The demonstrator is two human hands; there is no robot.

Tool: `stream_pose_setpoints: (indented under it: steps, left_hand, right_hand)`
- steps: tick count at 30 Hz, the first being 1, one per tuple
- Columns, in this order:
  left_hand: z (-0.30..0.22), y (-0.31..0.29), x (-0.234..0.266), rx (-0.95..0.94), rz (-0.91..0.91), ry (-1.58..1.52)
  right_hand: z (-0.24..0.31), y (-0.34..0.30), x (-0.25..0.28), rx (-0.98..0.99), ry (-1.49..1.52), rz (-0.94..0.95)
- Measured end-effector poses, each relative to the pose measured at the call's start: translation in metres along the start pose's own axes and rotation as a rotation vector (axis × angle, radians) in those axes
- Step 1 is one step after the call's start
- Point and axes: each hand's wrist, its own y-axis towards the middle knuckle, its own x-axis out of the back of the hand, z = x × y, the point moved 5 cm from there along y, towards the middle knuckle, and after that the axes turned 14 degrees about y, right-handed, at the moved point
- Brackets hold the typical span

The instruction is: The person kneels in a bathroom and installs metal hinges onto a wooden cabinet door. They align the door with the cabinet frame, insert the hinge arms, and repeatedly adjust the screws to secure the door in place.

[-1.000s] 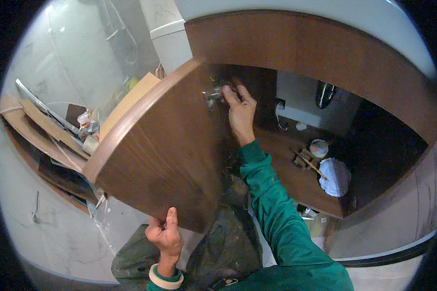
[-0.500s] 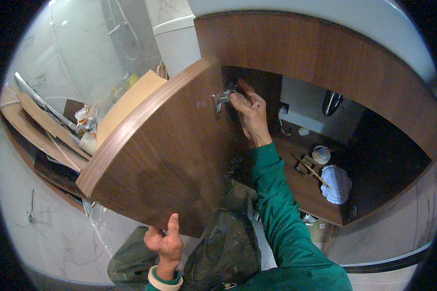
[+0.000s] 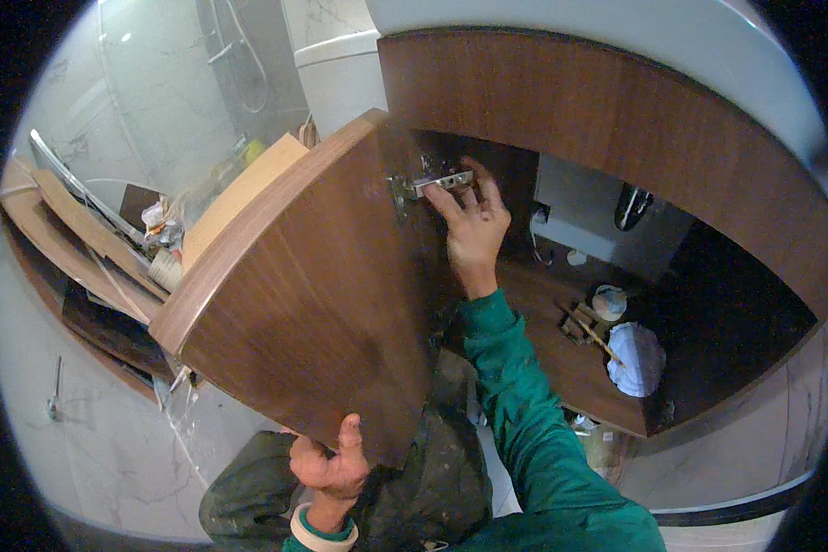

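A dark brown wood-grain cabinet door (image 3: 294,285) leans across my knees. Its lower edge is gripped by my left hand (image 3: 333,467), thumb on the near face and fingers mostly hidden behind. Near the door's top right edge, my right hand (image 3: 477,225) pinches the arm of a metal hinge (image 3: 446,182) between thumb and fingers. The hinge's plate is fixed to the door, and its arm points right, toward the dark inside of the brown cabinet (image 3: 598,101). No tool shows in either hand.
Inside the cabinet lie a white cloth (image 3: 635,359), a small tub (image 3: 609,302) and a thin wooden stick (image 3: 598,339); a black drain pipe (image 3: 631,207) hangs behind. Wooden boards (image 3: 83,244) and clutter stand at left. A slim metal tool (image 3: 55,391) lies on the tiled floor.
The door has shifted slightly and its hinge side has moved away from the cabinet's side. The hinge arm now shows at full length, and my right hand has turned under it.
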Motion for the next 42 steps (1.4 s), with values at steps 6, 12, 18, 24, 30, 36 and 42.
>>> stream_pose_setpoints:
  steps: [6, 12, 18, 24, 30, 36, 42]
  left_hand:
    - [0.008, -0.004, -0.014, 0.364, 0.160, -0.398]
    - [0.013, 0.002, -0.007, 0.178, 0.160, -0.266]
    - [0.022, 0.001, -0.007, 0.206, 0.116, -0.318]
    - [0.025, 0.009, -0.009, 0.152, 0.171, -0.312]
    - [0.027, 0.008, -0.009, 0.125, 0.173, -0.319]
    - [0.024, 0.007, -0.008, 0.108, 0.099, -0.283]
    - [0.027, 0.009, -0.009, 0.205, 0.144, -0.297]
  right_hand:
    - [0.004, 0.000, 0.003, 0.047, -0.053, 0.034]
    - [0.006, 0.003, 0.004, 0.069, -0.117, 0.063]
    - [0.001, 0.009, 0.012, 0.036, -0.133, 0.060]
    - [-0.006, 0.016, 0.009, -0.012, -0.120, 0.132]
    - [-0.009, 0.022, 0.019, -0.114, -0.222, 0.083]
    - [-0.006, 0.021, 0.016, -0.090, -0.181, 0.060]
    - [0.007, 0.019, 0.009, -0.036, -0.336, 0.094]
